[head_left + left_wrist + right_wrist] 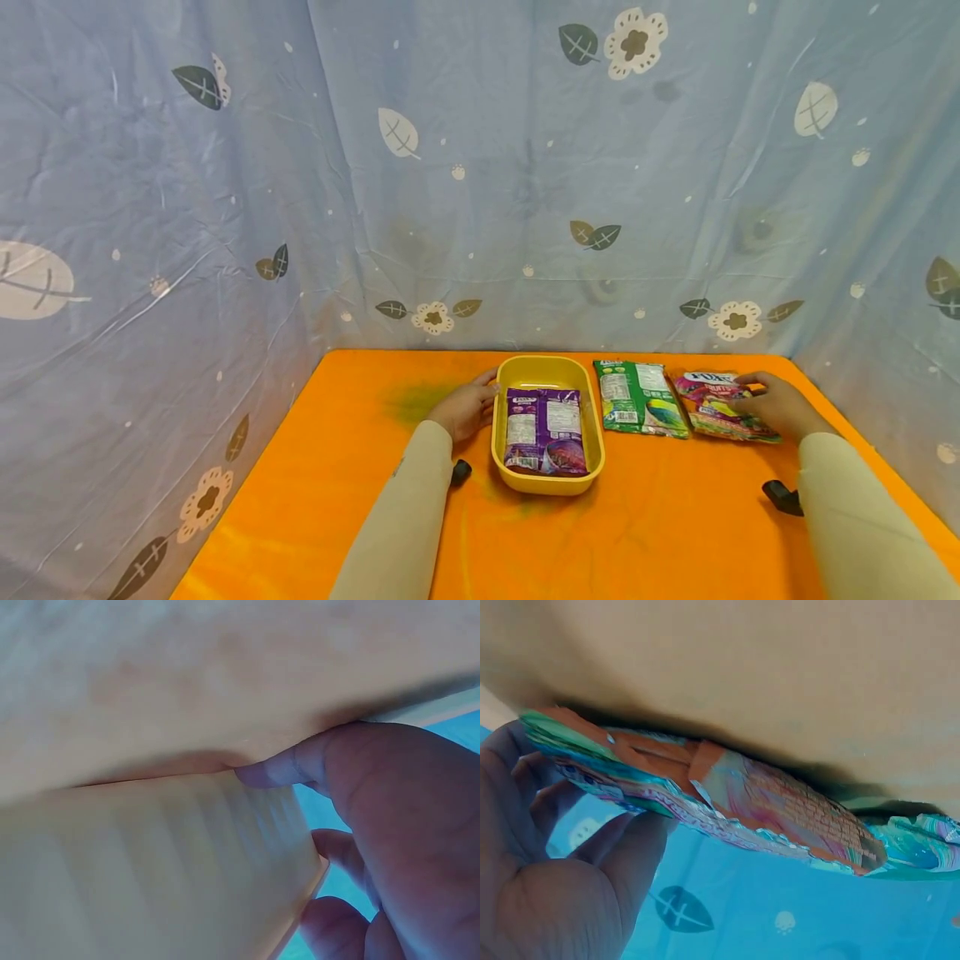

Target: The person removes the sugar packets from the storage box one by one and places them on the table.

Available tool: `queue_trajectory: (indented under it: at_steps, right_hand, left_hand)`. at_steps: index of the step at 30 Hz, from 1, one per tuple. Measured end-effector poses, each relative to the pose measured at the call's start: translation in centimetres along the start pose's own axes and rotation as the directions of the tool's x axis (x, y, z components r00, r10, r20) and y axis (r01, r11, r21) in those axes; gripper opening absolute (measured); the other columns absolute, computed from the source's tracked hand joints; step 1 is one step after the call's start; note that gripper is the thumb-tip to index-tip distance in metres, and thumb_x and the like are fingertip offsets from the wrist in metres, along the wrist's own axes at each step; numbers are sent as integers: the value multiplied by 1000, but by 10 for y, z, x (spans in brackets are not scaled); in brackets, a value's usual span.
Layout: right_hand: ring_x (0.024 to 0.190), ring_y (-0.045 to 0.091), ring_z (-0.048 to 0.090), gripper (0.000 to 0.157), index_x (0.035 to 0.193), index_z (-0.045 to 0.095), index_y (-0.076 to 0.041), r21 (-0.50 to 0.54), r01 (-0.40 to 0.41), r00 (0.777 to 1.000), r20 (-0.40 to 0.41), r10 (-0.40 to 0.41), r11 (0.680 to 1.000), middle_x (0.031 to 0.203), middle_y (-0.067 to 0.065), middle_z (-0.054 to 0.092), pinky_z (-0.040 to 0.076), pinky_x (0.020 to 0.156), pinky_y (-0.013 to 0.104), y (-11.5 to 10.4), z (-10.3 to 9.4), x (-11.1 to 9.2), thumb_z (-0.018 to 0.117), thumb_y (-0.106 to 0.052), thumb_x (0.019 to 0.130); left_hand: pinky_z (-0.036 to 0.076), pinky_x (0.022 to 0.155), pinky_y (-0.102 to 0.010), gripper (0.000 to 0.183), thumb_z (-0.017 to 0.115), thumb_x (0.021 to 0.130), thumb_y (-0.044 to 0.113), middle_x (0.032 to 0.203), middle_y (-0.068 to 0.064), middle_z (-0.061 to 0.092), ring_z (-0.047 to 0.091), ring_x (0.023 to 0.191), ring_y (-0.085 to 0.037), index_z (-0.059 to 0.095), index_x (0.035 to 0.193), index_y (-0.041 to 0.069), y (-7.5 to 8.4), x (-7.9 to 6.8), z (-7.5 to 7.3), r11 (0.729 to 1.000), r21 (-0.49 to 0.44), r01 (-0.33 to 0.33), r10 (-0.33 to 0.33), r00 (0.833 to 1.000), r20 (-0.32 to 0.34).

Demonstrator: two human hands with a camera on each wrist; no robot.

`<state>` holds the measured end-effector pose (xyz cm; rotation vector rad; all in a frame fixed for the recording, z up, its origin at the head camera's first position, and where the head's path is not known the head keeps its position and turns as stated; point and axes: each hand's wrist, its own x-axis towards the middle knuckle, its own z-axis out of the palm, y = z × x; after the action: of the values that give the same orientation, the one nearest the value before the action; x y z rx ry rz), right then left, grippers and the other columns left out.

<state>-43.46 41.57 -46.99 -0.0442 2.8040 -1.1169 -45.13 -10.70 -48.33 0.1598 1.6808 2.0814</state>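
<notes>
A yellow plastic basket (547, 485) stands on the orange table, with a purple candy packet (545, 431) lying inside it. At the basket's left side, my left hand (467, 408) holds its wall; the left wrist view shows the thumb against the ribbed side and curled fingertips by the edge. My right hand (783, 406) grips a pink and red candy packet (720, 408) at its right end, with thumb and fingers on its edges in the right wrist view. A green candy packet (641, 398) lies between that packet and the basket.
The orange cloth-covered table (637, 533) runs back to a blue-grey patterned curtain (517, 208), which also encloses both sides. Dark wrist-mounted pieces (782, 497) stick out by both forearms.
</notes>
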Motion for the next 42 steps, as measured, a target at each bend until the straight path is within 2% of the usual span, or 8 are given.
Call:
queue_trajectory:
  at_steps: [6,9,15,20,24,27,36,42]
  right_hand:
    - [106,49,48,86,139,29,11,-40,7,999,-43,-9,999,127,41,39,46,83,55,5,-3,-7,64,-49,89]
    - [99,43,54,84,139,28,12,-36,16,999,-49,-18,999,124,40,43,49,79,48,7,-5,-10,64,-45,90]
    - [82,31,57,79,144,20,12,90,28,998,-55,-23,995,128,42,38,50,66,37,4,-12,-19,61,-35,94]
    - [96,37,56,79,148,14,6,190,57,997,-54,-48,980,135,38,33,53,76,43,-7,-18,-25,56,-37,97]
    - [114,48,46,88,151,10,0,248,71,997,-22,-68,966,141,35,30,42,91,58,-21,-19,-27,54,-48,94]
    - [122,50,40,88,153,10,-4,275,87,996,-21,-85,957,142,33,31,36,95,62,-32,-17,-26,55,-50,93]
    - [116,31,54,71,153,16,-12,382,144,988,3,-157,913,145,29,29,47,90,48,-58,-9,-23,52,-38,98]
    - [117,33,54,61,152,19,-14,534,175,972,40,-232,827,146,25,26,46,92,48,-78,3,-18,49,-31,101]
  left_hand:
    - [41,99,-41,54,42,103,23,139,-13,48,48,124,-26,22,154,22,-2,0,0,1000,2,-3,3,1000,0]
    - [41,99,-40,53,42,103,22,140,-13,48,48,124,-26,23,153,22,-3,0,0,1000,7,-7,7,1000,9]
    - [40,100,-41,52,42,103,21,140,-14,47,48,125,-27,26,153,22,-3,-1,1,1000,16,-20,20,1000,24]
    - [39,101,-42,54,42,103,22,140,-14,47,48,124,-26,23,153,20,-2,-1,0,1000,16,-22,22,1000,13]
    - [39,101,-42,54,42,103,23,140,-14,47,48,124,-26,23,153,21,-1,-3,0,1000,16,-5,5,1000,2]
    - [39,101,-42,54,41,104,23,141,-14,46,47,125,-26,22,154,21,-1,-4,0,1000,13,-1,1,1000,-5]
    - [39,101,-43,53,42,103,22,140,-14,47,45,127,-27,24,153,19,-3,-2,0,1000,-2,-20,20,1000,2]
    - [41,100,-41,53,42,103,23,141,-13,47,47,126,-26,24,153,21,-2,-2,0,1000,13,-11,11,1000,-1]
